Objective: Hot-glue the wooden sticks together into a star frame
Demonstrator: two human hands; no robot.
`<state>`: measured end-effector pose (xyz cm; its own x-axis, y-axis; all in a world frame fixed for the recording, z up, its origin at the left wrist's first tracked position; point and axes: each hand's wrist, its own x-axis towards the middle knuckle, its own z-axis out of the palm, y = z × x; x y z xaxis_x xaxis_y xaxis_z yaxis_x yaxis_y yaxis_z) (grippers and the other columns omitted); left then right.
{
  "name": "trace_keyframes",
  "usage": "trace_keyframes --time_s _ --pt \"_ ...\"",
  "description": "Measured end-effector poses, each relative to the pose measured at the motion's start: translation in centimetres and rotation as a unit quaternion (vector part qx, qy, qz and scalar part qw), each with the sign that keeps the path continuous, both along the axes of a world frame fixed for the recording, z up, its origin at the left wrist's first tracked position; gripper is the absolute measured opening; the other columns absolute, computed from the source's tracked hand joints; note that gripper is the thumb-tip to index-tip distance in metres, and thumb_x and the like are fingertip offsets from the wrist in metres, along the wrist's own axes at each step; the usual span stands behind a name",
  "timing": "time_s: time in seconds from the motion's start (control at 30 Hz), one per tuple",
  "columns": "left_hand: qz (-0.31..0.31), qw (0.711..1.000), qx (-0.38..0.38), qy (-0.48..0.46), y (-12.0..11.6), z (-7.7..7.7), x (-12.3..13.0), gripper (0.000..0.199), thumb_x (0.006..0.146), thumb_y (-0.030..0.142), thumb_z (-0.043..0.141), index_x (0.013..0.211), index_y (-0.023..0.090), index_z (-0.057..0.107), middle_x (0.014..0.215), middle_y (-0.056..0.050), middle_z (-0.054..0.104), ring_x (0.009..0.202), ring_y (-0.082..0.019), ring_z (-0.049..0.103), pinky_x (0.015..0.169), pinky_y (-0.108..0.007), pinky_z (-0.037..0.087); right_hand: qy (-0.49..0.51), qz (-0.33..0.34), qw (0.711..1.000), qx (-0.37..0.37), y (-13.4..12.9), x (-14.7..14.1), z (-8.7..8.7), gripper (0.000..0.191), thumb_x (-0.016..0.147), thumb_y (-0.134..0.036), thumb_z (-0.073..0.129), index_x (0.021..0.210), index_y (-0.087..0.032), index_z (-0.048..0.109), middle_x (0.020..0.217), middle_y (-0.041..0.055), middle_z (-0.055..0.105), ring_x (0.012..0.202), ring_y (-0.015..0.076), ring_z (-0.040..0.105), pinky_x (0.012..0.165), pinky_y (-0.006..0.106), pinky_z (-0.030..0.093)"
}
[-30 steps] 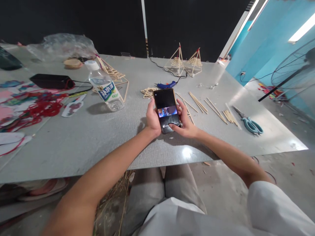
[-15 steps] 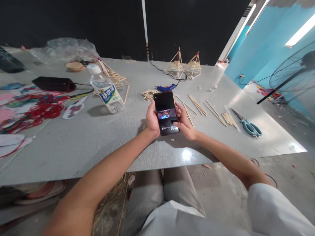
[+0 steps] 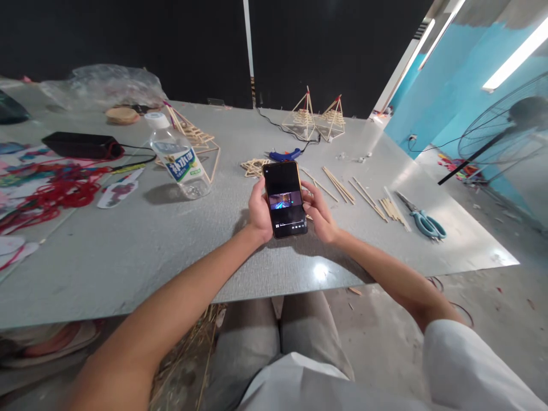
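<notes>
A smartphone (image 3: 286, 200) is held upright over the front part of the table, its screen facing me and showing a video picture with playback controls below. My left hand (image 3: 260, 212) is closed around its left edge. On the right edge, my right hand (image 3: 319, 214) grips the phone with bent fingers, the thumb beside the edge. Just behind the phone lie a blue glue gun (image 3: 285, 154) with a black cord and a small lattice of wooden sticks (image 3: 254, 166). Loose wooden sticks (image 3: 338, 185) lie to the right of my right hand.
A clear plastic bottle (image 3: 180, 160) stands left on the grey table (image 3: 180, 245). Stick pyramids (image 3: 303, 117) stand at the back. Scissors (image 3: 423, 220) lie at right, near short sticks (image 3: 394, 212). Red cord (image 3: 64, 194) and a black box (image 3: 81, 145) lie at left. A fan (image 3: 514, 125) stands beyond.
My right thumb has moved off the phone's screen to its right edge. The video picture and playback controls show more brightly. The view has shifted slightly.
</notes>
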<state>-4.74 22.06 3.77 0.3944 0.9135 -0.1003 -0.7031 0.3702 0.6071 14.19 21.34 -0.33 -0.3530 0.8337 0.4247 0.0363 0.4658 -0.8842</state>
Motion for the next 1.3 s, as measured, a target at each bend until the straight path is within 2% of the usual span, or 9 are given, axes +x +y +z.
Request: trace_keyframes --time_s 0.17,0.37,0.5,0.57,0.73,0.9,1.03,1.17,1.3 --pt "0.007 1.000 0.001 0.002 0.1 -0.2 0.0 0.080 0.108 0.080 0.048 0.144 0.016 0.081 0.113 -0.017 0.090 0.107 -0.039 0.088 0.097 -0.054 0.072 -0.006 -0.004 1.000 -0.009 0.0 0.1 0.0 0.065 0.116 -0.056 0.056 0.174 -0.033 0.038 0.146 0.0144 0.072 0.127 0.0325 0.073 0.106 0.057 0.068" --pt "0.006 1.000 0.016 0.008 0.3 -0.5 0.0 0.082 0.106 0.081 0.050 0.145 0.015 0.079 0.113 -0.017 0.090 0.106 -0.038 0.088 0.098 -0.052 0.071 -0.017 -0.003 0.999 0.029 0.2 0.0 -0.5 0.067 0.120 -0.064 0.055 0.176 -0.035 0.033 0.147 0.0144 0.071 0.125 0.0317 0.073 0.107 0.058 0.067" --pt "-0.002 1.000 0.022 0.019 0.4 -0.8 -0.2 0.085 0.105 0.083 0.051 0.147 0.013 0.078 0.116 -0.018 0.089 0.109 -0.038 0.088 0.100 -0.053 0.071 -0.050 -0.001 0.998 0.048 -0.2 -0.1 -0.5 0.090 0.111 -0.067 0.075 0.180 -0.038 0.025 0.159 0.0166 0.066 0.128 0.0325 0.072 0.114 0.059 0.065" --pt "-0.002 1.000 0.021 0.022 0.4 -0.8 -0.3 0.085 0.106 0.082 0.050 0.147 0.013 0.078 0.117 -0.019 0.089 0.111 -0.039 0.087 0.101 -0.053 0.071 -0.052 0.006 0.998 0.047 -0.3 -0.1 -0.4 0.095 0.109 -0.069 0.077 0.181 -0.038 0.023 0.163 0.0170 0.063 0.132 0.0340 0.071 0.119 0.062 0.063" --pt "0.009 0.999 0.028 0.019 0.4 -0.9 -0.3 0.080 0.105 0.081 0.055 0.141 0.014 0.081 0.116 -0.018 0.089 0.112 -0.039 0.087 0.100 -0.053 0.071 -0.018 0.010 1.000 0.014 0.0 0.0 -0.7 0.080 0.112 -0.071 0.066 0.177 -0.040 0.032 0.149 0.0119 0.067 0.122 0.0317 0.069 0.115 0.062 0.063" --pt "0.016 1.000 -0.004 0.019 0.1 -0.5 -0.2 0.073 0.110 0.074 0.050 0.139 0.015 0.081 0.112 -0.016 0.089 0.113 -0.038 0.087 0.099 -0.052 0.072 -0.004 -0.015 0.999 -0.043 0.2 0.3 -0.6 0.066 0.110 -0.062 0.066 0.168 -0.038 0.045 0.137 0.0090 0.072 0.120 0.0317 0.069 0.112 0.061 0.063" --pt "0.006 1.000 0.000 0.004 -0.1 -0.2 0.2 0.071 0.109 0.073 0.051 0.141 0.016 0.080 0.113 -0.015 0.089 0.114 -0.039 0.087 0.099 -0.052 0.072 -0.003 -0.032 0.996 -0.081 -0.1 0.5 0.3 0.058 0.110 -0.054 0.065 0.163 -0.034 0.052 0.129 0.0079 0.074 0.116 0.0303 0.071 0.101 0.052 0.067" --pt "-0.006 1.000 0.018 0.012 -0.1 -0.1 0.3 0.065 0.106 0.068 0.059 0.139 0.016 0.079 0.114 -0.015 0.088 0.111 -0.039 0.087 0.099 -0.053 0.072 0.000 -0.020 0.996 -0.091 -0.1 0.5 0.6 0.058 0.109 -0.056 0.067 0.161 -0.032 0.053 0.121 0.0065 0.075 0.105 0.0278 0.071 0.089 0.047 0.068" --pt "-0.011 1.000 0.023 0.015 -0.1 -0.2 0.2 0.063 0.105 0.067 0.059 0.137 0.016 0.080 0.114 -0.015 0.088 0.110 -0.039 0.088 0.098 -0.054 0.072 0.003 -0.014 0.997 -0.075 0.3 0.5 0.0 0.059 0.110 -0.057 0.068 0.161 -0.033 0.051 0.123 0.0066 0.075 0.107 0.0288 0.073 0.099 0.055 0.069"
